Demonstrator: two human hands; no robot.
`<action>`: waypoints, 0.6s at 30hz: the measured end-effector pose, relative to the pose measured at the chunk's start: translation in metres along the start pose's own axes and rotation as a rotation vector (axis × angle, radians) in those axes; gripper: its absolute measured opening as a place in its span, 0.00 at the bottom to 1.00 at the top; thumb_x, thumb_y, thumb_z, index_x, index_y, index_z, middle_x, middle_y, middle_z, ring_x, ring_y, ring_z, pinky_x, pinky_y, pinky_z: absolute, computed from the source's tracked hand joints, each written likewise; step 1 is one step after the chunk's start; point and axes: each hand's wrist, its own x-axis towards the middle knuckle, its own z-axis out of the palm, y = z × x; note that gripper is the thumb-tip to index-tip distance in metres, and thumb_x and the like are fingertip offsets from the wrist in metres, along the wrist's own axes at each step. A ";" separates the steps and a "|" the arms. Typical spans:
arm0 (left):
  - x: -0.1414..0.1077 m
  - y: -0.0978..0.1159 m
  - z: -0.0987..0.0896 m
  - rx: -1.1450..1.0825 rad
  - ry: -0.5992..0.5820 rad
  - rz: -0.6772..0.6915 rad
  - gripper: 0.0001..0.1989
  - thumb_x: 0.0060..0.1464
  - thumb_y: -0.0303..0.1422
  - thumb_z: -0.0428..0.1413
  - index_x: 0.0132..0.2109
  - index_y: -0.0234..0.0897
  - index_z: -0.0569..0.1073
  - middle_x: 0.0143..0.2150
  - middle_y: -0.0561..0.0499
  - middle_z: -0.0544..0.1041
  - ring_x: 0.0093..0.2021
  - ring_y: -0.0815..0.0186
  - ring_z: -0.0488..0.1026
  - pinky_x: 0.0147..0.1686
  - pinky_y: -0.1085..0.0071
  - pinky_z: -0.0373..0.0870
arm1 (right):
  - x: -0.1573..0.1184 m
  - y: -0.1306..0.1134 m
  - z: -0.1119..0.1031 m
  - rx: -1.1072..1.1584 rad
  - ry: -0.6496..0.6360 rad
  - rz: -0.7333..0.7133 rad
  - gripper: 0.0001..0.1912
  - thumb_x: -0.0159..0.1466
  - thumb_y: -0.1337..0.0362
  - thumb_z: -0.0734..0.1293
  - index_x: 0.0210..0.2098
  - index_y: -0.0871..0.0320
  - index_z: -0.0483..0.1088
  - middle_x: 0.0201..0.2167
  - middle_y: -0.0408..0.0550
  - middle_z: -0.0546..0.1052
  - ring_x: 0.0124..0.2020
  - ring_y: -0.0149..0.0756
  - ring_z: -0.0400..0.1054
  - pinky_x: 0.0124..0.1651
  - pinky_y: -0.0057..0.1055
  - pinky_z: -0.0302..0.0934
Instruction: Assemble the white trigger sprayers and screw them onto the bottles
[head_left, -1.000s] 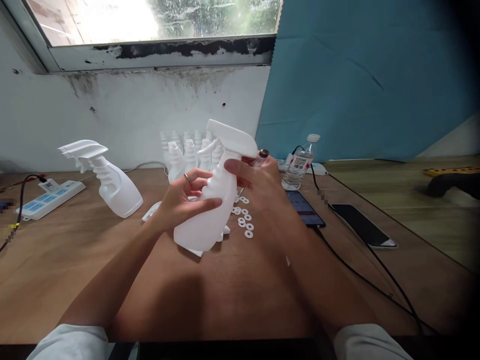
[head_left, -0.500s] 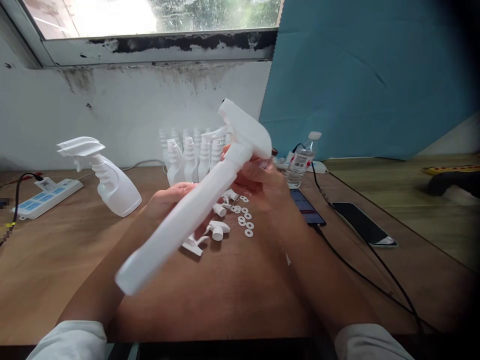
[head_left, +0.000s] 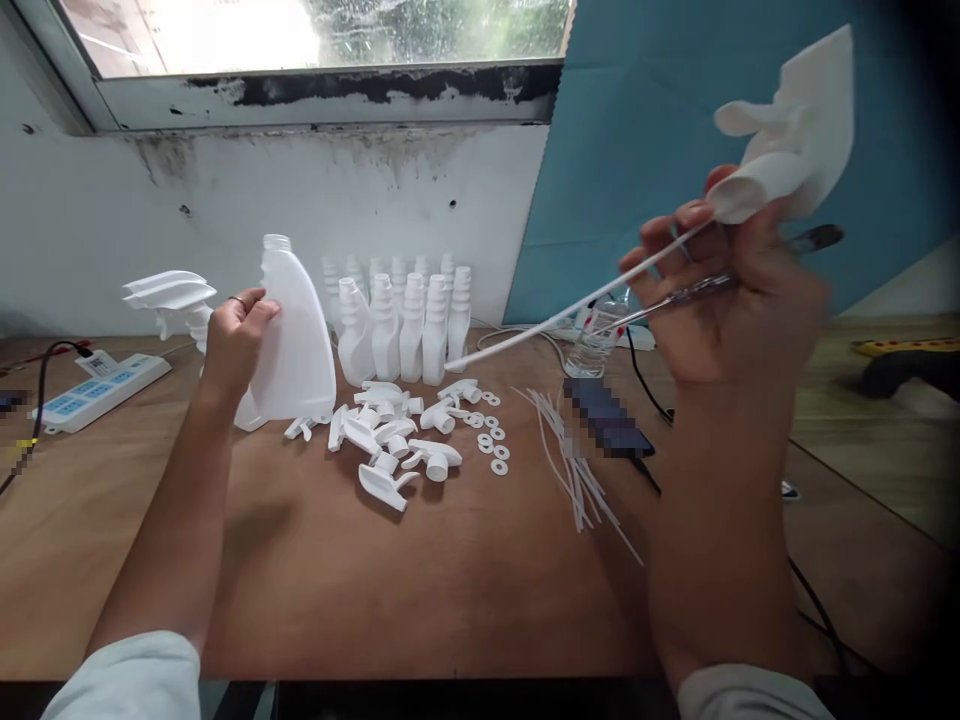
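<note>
My left hand (head_left: 238,340) grips a white spray bottle body (head_left: 296,340) by its side; the bottle is upright, with its neck uncovered. Raised at the right, my right hand (head_left: 739,310) is closed on a white trigger spray head (head_left: 814,130). A thin white dip tube (head_left: 555,318) slants from the head down to the left, clear of the bottle. Across the same palm lies a slim tool (head_left: 701,288) with a thin metal shaft and a dark end; its kind is unclear. Loose trigger spray heads (head_left: 382,490) lie in a pile between my arms.
Several open bottles (head_left: 386,330) stand by the wall. Flat white rings (head_left: 499,466) and thin tubes (head_left: 577,480) lie right of the pile. An assembled spray bottle (head_left: 169,290) is partly behind my left hand. A power strip (head_left: 105,390), phone (head_left: 607,415) and water bottle (head_left: 589,350) are around.
The spray head and bottle, joined before, are now apart. My right hand has lifted the head with its tube up and right; my left hand has moved left with the bottle, now upright.
</note>
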 end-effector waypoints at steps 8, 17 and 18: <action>0.012 -0.058 0.039 0.402 0.142 0.104 0.23 0.53 0.36 0.58 0.55 0.32 0.70 0.46 0.43 0.77 0.42 0.58 0.74 0.46 0.62 0.69 | -0.005 0.007 0.022 0.277 0.080 0.079 0.07 0.56 0.65 0.75 0.28 0.59 0.72 0.25 0.40 0.62 0.25 0.23 0.58 0.29 0.25 0.56; 0.023 -0.093 0.081 0.343 0.119 0.074 0.22 0.54 0.36 0.57 0.55 0.35 0.68 0.49 0.40 0.77 0.48 0.52 0.74 0.49 0.61 0.68 | -0.005 0.031 0.022 0.088 0.291 0.295 0.21 0.62 0.46 0.67 0.31 0.59 0.68 0.17 0.31 0.43 0.17 0.22 0.30 0.19 0.27 0.26; 0.024 -0.094 0.083 0.338 0.118 0.081 0.22 0.54 0.36 0.56 0.55 0.35 0.67 0.49 0.40 0.77 0.48 0.52 0.74 0.50 0.61 0.68 | -0.006 0.034 0.021 0.068 0.295 0.333 0.20 0.62 0.46 0.67 0.32 0.58 0.67 0.16 0.31 0.43 0.16 0.22 0.30 0.19 0.27 0.25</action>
